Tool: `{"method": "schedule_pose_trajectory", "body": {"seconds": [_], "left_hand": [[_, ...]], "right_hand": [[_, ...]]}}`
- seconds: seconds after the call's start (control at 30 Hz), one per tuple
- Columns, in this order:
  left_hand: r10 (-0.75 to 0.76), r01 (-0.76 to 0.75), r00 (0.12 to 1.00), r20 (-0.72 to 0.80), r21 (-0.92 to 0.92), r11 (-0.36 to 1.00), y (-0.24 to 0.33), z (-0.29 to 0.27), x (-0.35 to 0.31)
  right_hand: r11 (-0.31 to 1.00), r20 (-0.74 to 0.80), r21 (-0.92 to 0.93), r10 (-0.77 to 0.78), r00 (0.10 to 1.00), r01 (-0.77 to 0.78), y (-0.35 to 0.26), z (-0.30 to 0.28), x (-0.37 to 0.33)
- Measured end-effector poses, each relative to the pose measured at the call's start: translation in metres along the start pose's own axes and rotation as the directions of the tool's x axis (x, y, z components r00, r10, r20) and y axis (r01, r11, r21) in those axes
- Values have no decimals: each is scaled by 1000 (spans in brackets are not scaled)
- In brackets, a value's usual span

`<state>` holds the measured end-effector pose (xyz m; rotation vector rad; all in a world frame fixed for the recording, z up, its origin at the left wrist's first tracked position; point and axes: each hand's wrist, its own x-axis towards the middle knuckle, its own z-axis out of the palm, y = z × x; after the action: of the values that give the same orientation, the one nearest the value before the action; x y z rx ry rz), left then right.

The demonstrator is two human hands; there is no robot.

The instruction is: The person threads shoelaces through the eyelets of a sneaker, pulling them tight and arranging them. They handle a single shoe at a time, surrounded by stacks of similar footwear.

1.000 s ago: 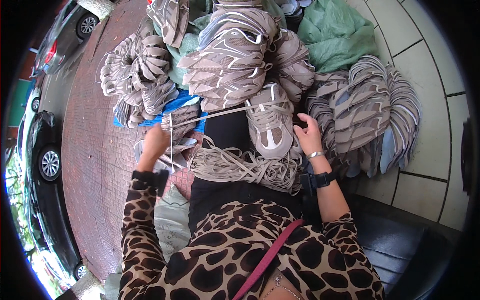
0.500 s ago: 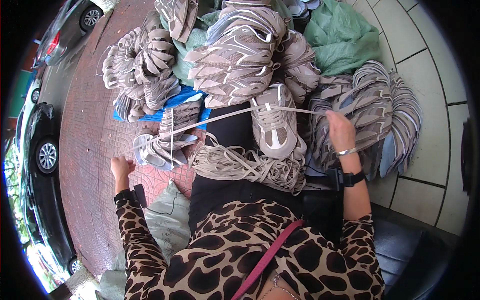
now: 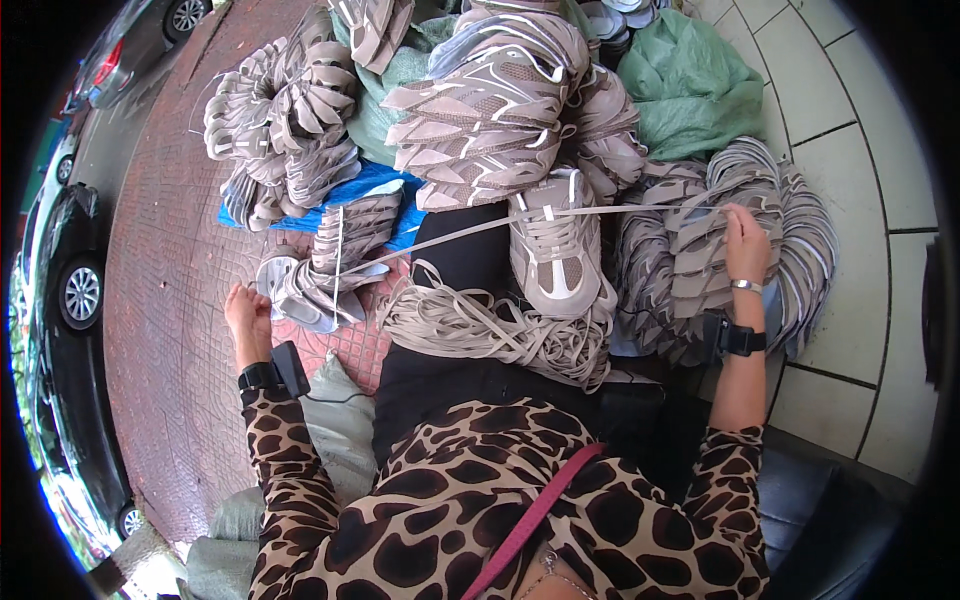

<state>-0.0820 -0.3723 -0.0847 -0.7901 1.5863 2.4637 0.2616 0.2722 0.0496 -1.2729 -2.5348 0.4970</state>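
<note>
A greyish-brown and white shoe upper (image 3: pixel 560 268) lies over my lap, its toe toward me, with a flat beige shoelace (image 3: pixel 630 209) threaded through its eyelets. The lace runs out taut to both sides from the upper's top. Out on the right, my right hand (image 3: pixel 747 248) pinches one side of it. Far to the left, my left hand (image 3: pixel 248 318) has its fingers closed at the lace's other side, where the thin strand is hard to follow. Between upper and body, a heap of loose beige laces (image 3: pixel 490 335) rests across my thighs.
Stacked uppers (image 3: pixel 480 130) rise just beyond my lap. More bundles stand at the far left (image 3: pixel 285 110) and right (image 3: pixel 730 240). A tied bundle (image 3: pixel 345 250) lies near my left hand. Green sacking (image 3: pixel 690 85) sits behind; parked cars (image 3: pixel 80 290) line the left.
My right hand has moved outward to the right and slightly up, with the lace drawn along. My left hand has risen slightly. The upper stays on my lap.
</note>
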Motion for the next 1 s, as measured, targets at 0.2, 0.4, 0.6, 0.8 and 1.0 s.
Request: {"method": "schedule_pose_trajectory", "body": {"seconds": [0.2,0.4,0.6,0.8,1.0], "left_hand": [[-47,48,998,-42,37,998,-31,-6,-16],[-7,7,1000,-11,18,1000,-36,-20,1],[139,-253,942,307,371,893,-51,123,-95],[232,-820,494,838,360,445,-131,238,-174],[59,-878,466,883,452,158,-167,255,-188]], "right_hand": [[-167,79,984,94,992,-62,50,19,13],[-54,-142,986,193,971,155,223,-73,33],[588,-150,809,215,965,-5,37,-34,-12],[720,168,670,-384,908,180,-62,71,-30],[798,174,554,-389,905,236,-100,103,-38]]}}
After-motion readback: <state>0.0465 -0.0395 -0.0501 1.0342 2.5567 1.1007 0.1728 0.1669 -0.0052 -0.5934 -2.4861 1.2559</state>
